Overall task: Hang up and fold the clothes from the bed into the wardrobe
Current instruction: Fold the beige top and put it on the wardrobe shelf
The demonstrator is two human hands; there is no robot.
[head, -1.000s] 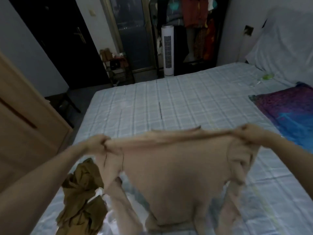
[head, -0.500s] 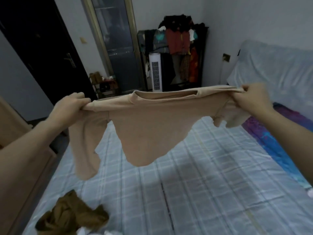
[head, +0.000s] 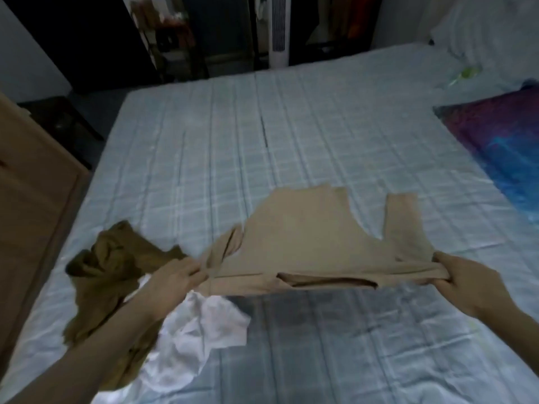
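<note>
A beige long-sleeved top [head: 306,237] lies spread on the checked bed [head: 221,135], neckline toward me and hem pointing away. My left hand [head: 175,279] pinches its left shoulder. My right hand [head: 466,279] grips its right shoulder. The shoulder edge is stretched tight between both hands, slightly above the sheet. One sleeve sticks up on the right; the other is bunched near my left hand. An olive-brown garment [head: 108,269] lies crumpled left of it, and a white garment [head: 201,330] is under my left forearm.
A purple and blue cloth [head: 501,144] covers the bed's right side, with a pillow [head: 490,27] behind it. A wooden cabinet [head: 26,199] stands at the left. A white tower fan [head: 278,30] and an open rack of hanging clothes [head: 344,21] are beyond the bed's far edge.
The top was held up in the air by its shoulders half a second ago. Now both hands have come down and its body lies flat on the bed.
</note>
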